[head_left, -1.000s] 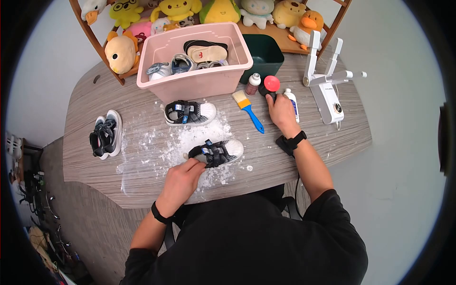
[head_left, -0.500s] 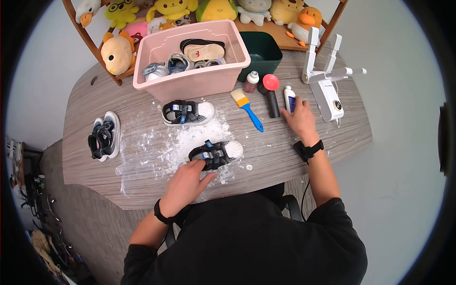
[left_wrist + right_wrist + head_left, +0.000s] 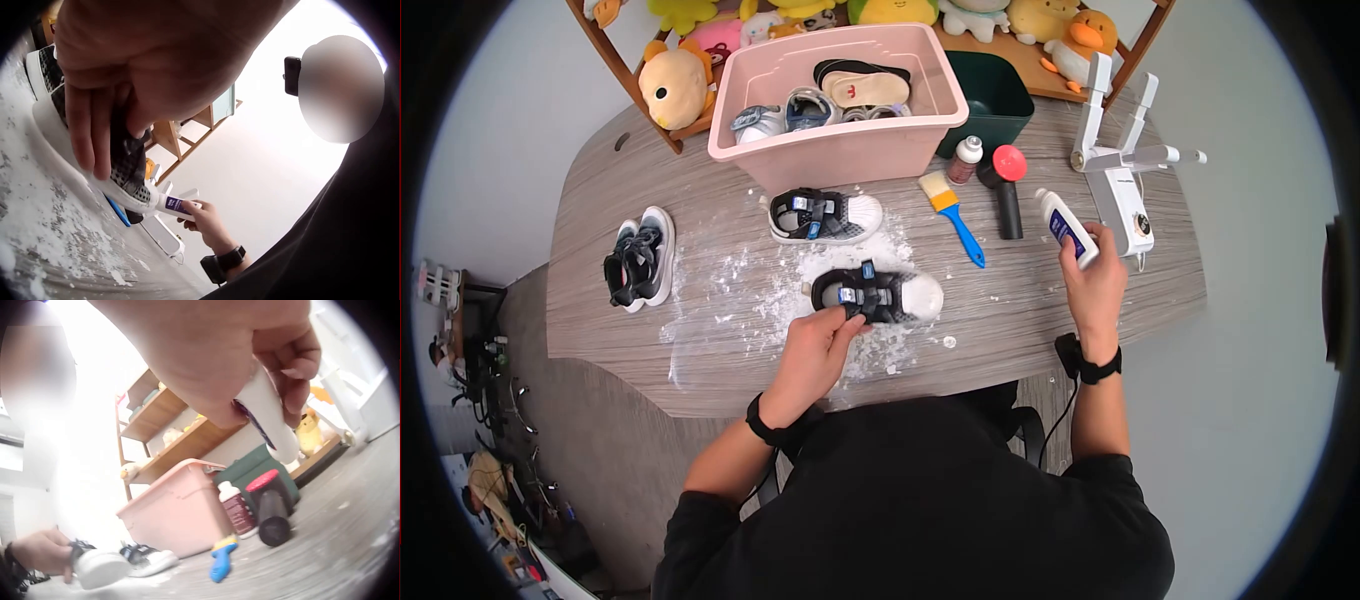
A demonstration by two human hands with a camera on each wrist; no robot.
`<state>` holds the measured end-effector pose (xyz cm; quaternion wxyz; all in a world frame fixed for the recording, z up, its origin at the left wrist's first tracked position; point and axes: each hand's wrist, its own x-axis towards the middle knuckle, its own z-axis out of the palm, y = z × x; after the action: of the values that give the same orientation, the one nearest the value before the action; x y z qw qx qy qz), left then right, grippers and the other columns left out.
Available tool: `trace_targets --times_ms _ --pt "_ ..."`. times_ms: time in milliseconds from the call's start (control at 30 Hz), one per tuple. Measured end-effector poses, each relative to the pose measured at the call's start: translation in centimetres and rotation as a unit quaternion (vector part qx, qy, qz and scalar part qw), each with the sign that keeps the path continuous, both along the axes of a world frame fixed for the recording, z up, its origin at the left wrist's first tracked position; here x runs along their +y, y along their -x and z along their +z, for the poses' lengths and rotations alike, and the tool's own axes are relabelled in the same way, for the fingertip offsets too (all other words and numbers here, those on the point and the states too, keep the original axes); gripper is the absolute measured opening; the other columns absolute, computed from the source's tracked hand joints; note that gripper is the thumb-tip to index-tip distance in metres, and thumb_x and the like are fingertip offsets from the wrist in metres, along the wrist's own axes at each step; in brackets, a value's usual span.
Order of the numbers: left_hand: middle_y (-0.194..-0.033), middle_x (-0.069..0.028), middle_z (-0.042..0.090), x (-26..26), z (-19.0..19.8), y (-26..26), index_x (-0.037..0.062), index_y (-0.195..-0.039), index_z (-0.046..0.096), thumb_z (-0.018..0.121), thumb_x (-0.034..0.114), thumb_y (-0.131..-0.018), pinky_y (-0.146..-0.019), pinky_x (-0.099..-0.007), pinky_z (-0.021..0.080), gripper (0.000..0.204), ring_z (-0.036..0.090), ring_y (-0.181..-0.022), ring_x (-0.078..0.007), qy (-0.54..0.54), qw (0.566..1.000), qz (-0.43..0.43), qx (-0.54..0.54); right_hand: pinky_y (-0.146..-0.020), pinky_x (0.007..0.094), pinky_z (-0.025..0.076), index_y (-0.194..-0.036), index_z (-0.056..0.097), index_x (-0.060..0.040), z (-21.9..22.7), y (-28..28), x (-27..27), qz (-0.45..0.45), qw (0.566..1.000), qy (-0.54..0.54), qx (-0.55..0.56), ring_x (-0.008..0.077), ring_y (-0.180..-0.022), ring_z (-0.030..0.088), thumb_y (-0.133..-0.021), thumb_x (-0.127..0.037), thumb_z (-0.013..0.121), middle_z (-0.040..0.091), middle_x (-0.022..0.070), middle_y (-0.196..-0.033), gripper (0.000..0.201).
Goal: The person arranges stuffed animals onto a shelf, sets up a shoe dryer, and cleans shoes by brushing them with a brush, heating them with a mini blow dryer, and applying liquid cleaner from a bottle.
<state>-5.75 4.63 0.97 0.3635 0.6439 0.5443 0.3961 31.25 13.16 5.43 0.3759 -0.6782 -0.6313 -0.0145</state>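
My left hand (image 3: 812,352) pinches the near side of a black-and-white shoe (image 3: 922,298) by its opening; the left wrist view shows the fingers (image 3: 87,134) along the shoe's side. In my right hand (image 3: 1098,292) is a white bottle with a purple label (image 3: 1064,228), gripped near its base and tilted, its cap end pointing away to the upper left. A matching shoe (image 3: 862,218) lies just behind the held one. White powder (image 3: 792,278) is scattered over the table around both shoes.
A brush (image 3: 956,222), a red-topped black tool (image 3: 1009,195) and a small bottle (image 3: 966,160) lie ahead. Behind stand a pink bin (image 3: 840,157) with shoes and a green bin (image 3: 990,105). A white device (image 3: 1115,205) is right, another shoe pair (image 3: 658,262) left.
My right hand has left the black tool, taken hold of the white bottle and moved it rightward and nearer, tilted. My left hand's thumb has closed back against the shoe. The head view has shifted.
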Motion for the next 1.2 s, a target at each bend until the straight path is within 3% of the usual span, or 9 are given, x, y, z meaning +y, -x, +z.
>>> trace_targets --times_ms 100,200,333,467,533,800,967,1067,1200 --pt "-0.091 -0.0188 0.069 0.3 0.3 0.2 -0.0060 -0.084 0.061 0.072 0.010 -0.103 -0.064 -0.0400 0.053 0.027 0.070 -0.074 -0.0360 -0.026 0.995 0.003 0.093 -0.071 0.0316 0.055 -0.116 0.072 0.0021 1.7 1.4 -2.1 0.064 0.990 0.059 0.110 0.0175 -0.076 0.071 -0.092 -0.014 0.081 0.075 0.0162 -0.087 0.030" --pt "-0.103 -0.0197 0.069 0.4 -1.8 0.0 -0.0055 -0.089 0.065 0.075 0.012 -0.101 -0.066 -0.0405 0.056 0.024 0.073 -0.076 -0.0351 -0.060 0.993 -0.049 0.090 -0.074 0.0307 0.055 -0.117 0.073 0.0017 1.8 2.7 -3.3 0.142 0.967 0.104 0.186 0.0159 -0.080 0.070 -0.090 -0.014 0.084 0.076 0.0152 -0.091 0.033" --pt "-0.132 -0.0210 0.070 -0.2 -1.4 0.6 -0.0085 -0.112 0.069 0.081 0.015 -0.097 -0.074 -0.0341 0.065 0.030 0.080 -0.088 -0.0261 0.112 0.986 -0.111 0.057 -0.075 0.0343 0.056 -0.106 0.077 0.0016 2.0 4.4 -3.3 0.203 0.953 0.179 0.133 0.0223 -0.082 0.072 -0.082 -0.014 0.090 0.076 0.0127 -0.094 0.031" --pt "-0.130 -0.0146 0.071 -0.3 -1.6 0.7 -0.0041 -0.132 0.068 0.078 0.007 -0.099 -0.079 -0.0316 0.066 0.035 0.079 -0.099 -0.0219 0.183 0.978 -0.094 -0.032 -0.075 0.0401 0.056 -0.099 0.077 0.0010 2.6 6.3 -2.3 0.259 0.946 0.175 0.086 0.0317 -0.083 0.071 -0.079 -0.017 0.093 0.072 0.0134 -0.092 0.031" --pt "-0.130 -0.0144 0.071 -0.3 -2.5 1.1 -0.0017 -0.139 0.065 0.074 0.008 -0.103 -0.087 -0.0348 0.066 0.038 0.077 -0.106 -0.0220 0.276 0.915 -0.124 -0.268 -0.076 0.0406 0.056 -0.099 0.077 0.0007 2.7 7.2 -1.8 0.268 0.944 0.181 0.064 0.0325 -0.084 0.071 -0.079 -0.016 0.093 0.071 0.0135 -0.092 0.031" --pt "-0.132 -0.0162 0.073 0.1 -4.8 1.1 -0.0050 -0.137 0.066 0.063 0.011 -0.111 -0.105 -0.0391 0.060 0.031 0.074 -0.117 -0.0241 0.262 0.904 -0.122 -0.314 -0.078 0.0421 0.057 -0.103 0.074 -0.0003 -1.1 8.1 -0.8 0.305 0.929 0.181 0.103 0.0336 -0.086 0.071 -0.081 -0.014 0.091 0.070 0.0129 -0.092 0.031" --pt "-0.138 -0.0191 0.071 0.6 -4.6 1.2 -0.0058 -0.139 0.066 0.060 0.010 -0.112 -0.108 -0.0415 0.060 0.031 0.071 -0.125 -0.0278 0.310 0.894 -0.120 -0.299 -0.075 0.0356 0.058 -0.102 0.074 0.0003 0.3 9.1 -0.8 0.266 0.934 0.168 0.172 0.0238 -0.081 0.074 -0.085 -0.016 0.091 0.074 0.0124 -0.093 0.029" --pt "-0.136 -0.0160 0.072 0.5 -3.8 1.0 -0.0045 -0.133 0.069 0.060 0.011 -0.112 -0.110 -0.0419 0.059 0.028 0.069 -0.130 -0.0253 0.347 0.831 -0.093 -0.424 -0.074 0.0333 0.057 -0.102 0.073 0.0007 1.9 10.7 0.2 0.305 0.918 0.151 0.204 0.0198 -0.081 0.074 -0.087 -0.018 0.091 0.074 0.0117 -0.092 0.030" --pt "-0.138 -0.0144 0.071 0.6 -3.7 0.9 -0.0042 -0.136 0.069 0.060 0.011 -0.112 -0.112 -0.0425 0.058 0.029 0.068 -0.133 -0.0261 0.353 0.818 -0.083 -0.447 -0.075 0.0372 0.058 -0.105 0.074 0.0011 2.8 15.0 1.6 0.408 0.887 0.128 0.175 0.0285 -0.081 0.075 -0.086 -0.021 0.090 0.075 0.0150 -0.092 0.033"
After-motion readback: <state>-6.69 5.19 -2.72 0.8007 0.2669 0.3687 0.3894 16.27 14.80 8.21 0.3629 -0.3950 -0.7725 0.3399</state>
